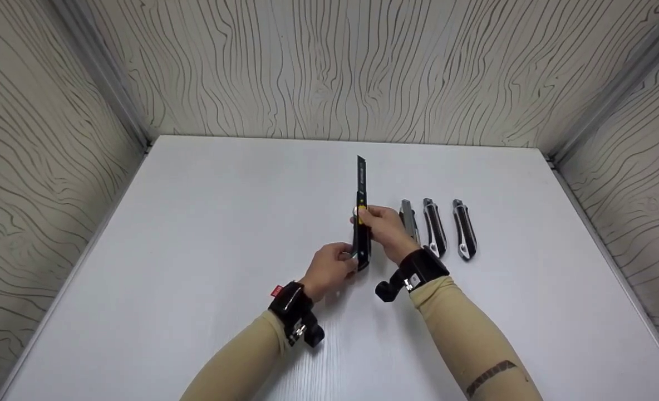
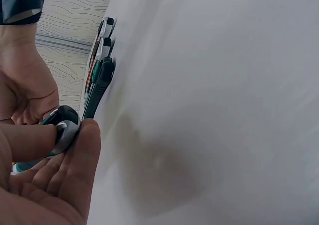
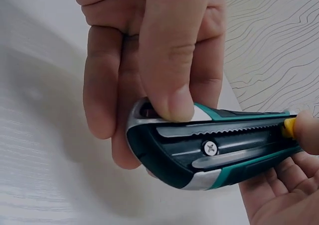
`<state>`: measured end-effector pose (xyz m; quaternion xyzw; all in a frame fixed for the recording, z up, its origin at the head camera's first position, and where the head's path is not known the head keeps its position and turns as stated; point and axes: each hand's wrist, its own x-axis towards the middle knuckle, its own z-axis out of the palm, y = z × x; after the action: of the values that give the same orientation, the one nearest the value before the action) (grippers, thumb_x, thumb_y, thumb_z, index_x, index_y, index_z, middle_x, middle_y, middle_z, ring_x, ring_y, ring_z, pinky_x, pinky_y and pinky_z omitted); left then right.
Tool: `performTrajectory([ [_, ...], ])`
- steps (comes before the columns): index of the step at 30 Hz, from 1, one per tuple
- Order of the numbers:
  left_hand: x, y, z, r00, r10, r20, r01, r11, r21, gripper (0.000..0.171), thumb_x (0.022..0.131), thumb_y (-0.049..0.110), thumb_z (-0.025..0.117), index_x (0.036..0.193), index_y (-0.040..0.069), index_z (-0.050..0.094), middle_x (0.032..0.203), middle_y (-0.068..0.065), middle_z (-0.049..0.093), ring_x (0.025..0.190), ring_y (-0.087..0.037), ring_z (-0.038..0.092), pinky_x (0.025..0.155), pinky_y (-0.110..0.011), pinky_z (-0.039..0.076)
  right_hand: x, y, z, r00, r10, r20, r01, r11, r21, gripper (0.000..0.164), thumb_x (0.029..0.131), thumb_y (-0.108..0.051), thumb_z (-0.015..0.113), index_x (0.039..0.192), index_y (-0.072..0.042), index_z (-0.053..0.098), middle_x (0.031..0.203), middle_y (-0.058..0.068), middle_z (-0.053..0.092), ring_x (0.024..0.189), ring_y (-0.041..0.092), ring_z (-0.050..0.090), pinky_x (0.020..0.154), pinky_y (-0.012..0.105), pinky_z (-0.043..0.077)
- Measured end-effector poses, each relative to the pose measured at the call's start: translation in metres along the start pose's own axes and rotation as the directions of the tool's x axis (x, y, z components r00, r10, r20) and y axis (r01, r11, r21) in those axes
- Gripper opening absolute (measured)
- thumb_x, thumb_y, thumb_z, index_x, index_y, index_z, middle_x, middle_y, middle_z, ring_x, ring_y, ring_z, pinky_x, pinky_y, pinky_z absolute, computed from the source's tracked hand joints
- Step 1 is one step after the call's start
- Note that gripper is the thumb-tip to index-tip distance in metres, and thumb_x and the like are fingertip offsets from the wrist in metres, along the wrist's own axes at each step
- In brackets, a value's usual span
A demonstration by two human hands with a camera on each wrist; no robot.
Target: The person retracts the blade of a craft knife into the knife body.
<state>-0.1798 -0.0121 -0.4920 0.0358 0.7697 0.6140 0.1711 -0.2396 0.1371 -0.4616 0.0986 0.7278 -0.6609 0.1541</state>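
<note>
Both hands hold one snap-off utility knife (image 1: pixel 362 242), which stands over the table with its long blade (image 1: pixel 361 174) out and pointing away. Up close in the right wrist view, its handle (image 3: pixel 234 172) is dark with green and silver trim, a toothed slot and a screw. My left hand (image 1: pixel 329 268) pinches the butt end between thumb and fingers. My right hand (image 1: pixel 386 228) grips the handle higher up, its thumb on the yellow slider (image 3: pixel 288 128). In the left wrist view the rounded silver-edged butt (image 2: pixel 67 135) shows between the left thumb and fingers.
Right of the hands, a grey-topped utility knife (image 1: pixel 408 214) lies partly hidden behind the right hand. Two more utility knives, one nearer (image 1: pixel 435 228) and one farther right (image 1: pixel 465 231), lie alongside it. The white table (image 1: pixel 207 223) meets wood-patterned walls (image 1: pixel 318 72) at the back and sides.
</note>
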Motion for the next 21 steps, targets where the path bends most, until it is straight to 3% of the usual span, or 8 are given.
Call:
performTrajectory([
  [14, 0.0000, -0.0010, 0.0007, 1.000, 0.011, 0.012, -0.011, 1.000, -0.011, 0.030, 0.088, 0.001, 0.058, 0.116, -0.007, 0.062, 0.091, -0.012, 0.072, 0.069, -0.008, 0.058, 0.061, -0.019, 0.047, 0.0014, 0.0050, 0.0002, 1.000, -0.015, -0.008, 0.015, 1.000, -0.007, 0.033, 0.101, -0.019, 0.052, 0.126, 0.001, 0.058, 0.115, 0.013, 0.068, 0.094, 0.013, 0.061, 0.089, 0.029, 0.048],
  [21, 0.0002, -0.0007, 0.0007, 1.000, -0.019, 0.001, 0.019, 0.999, -0.031, 0.030, 0.089, 0.002, 0.058, 0.118, -0.006, 0.062, 0.093, -0.012, 0.072, 0.070, -0.010, 0.059, 0.061, -0.020, 0.049, -0.0002, 0.0035, 0.0019, 1.000, -0.012, -0.021, 0.012, 1.000, 0.004, 0.032, 0.101, -0.015, 0.052, 0.127, 0.001, 0.057, 0.115, 0.014, 0.069, 0.092, 0.012, 0.062, 0.087, 0.028, 0.048],
])
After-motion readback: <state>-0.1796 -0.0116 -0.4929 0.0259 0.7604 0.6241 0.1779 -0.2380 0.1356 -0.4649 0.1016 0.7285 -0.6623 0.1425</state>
